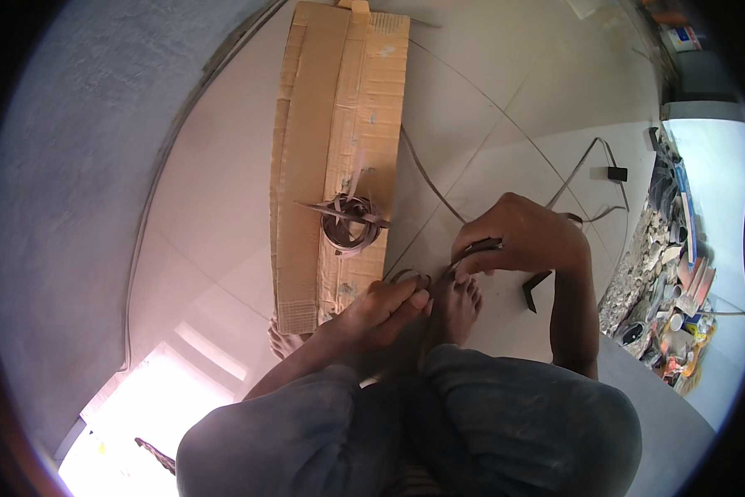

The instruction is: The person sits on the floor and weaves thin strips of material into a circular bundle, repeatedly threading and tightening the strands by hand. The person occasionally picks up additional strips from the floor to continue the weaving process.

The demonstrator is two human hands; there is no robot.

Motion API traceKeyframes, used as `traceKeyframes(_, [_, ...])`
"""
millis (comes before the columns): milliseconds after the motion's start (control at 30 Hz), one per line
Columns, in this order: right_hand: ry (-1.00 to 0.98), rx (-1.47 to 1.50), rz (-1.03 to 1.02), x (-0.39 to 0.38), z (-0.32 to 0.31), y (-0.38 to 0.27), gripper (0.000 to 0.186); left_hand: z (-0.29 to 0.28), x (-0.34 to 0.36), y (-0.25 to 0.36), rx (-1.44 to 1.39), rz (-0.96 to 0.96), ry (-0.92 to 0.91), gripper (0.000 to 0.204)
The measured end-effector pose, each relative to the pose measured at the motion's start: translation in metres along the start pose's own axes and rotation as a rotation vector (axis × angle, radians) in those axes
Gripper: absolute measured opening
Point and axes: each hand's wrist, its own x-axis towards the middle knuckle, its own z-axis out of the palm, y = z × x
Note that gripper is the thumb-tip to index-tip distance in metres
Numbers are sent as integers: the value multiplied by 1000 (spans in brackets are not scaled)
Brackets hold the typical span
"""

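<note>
Low over my bare foot [457, 306], my left hand [393, 306] is closed on a narrow brown strap, a short loop of which [406, 274] rises above the fingers. Up and to the right, my right hand [526, 236] bends down with its fingers pinched round a dark, thin, strap-like piece [478, 247]; its far end catches the light. Whether both hands hold one length, I cannot tell. A coil of the same brown strap [352, 240] rests on a long, flattened cardboard box [310, 149] to the left.
Pale floor tiles [464, 91] surround the box. One strap length [426, 178] runs from the box's right edge toward my right hand. Farther right lie a looped strap [600, 145], a small black block [617, 173] and a black angled piece [536, 291]. Rubble and clutter [675, 323] line the right side.
</note>
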Motion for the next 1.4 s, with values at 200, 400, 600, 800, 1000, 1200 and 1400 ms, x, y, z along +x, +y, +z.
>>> traceKeyframes(200, [-313, 386, 385, 3, -32, 14, 20, -17, -8, 17, -299, -368, -110, 28])
traceKeyframes(400, [-33, 298, 127, -8, -31, 71, 38, -39, -19, 24, -739, -409, -46, 34])
traceKeyframes(600, [921, -597, -176, -9, -12, -17, 55, -35, -4, 38, -856, -429, 93, 36])
traceKeyframes(800, [741, -755, -298, 2, 45, -45, 40, -37, 11, 53, -833, -397, 165, 37])
traceKeyframes(1000, [835, -622, -291, 31, 84, 8, 37, -35, 5, 53, -923, -432, 130, 35])
traceKeyframes(1200, [774, -497, -266, 38, 99, 21, 32, -39, -6, 58, -862, -346, 173, 36])
traceKeyframes(1400, [704, -483, -141, 30, 92, 18, 24, -37, -11, 57, -864, -137, 229, 33])
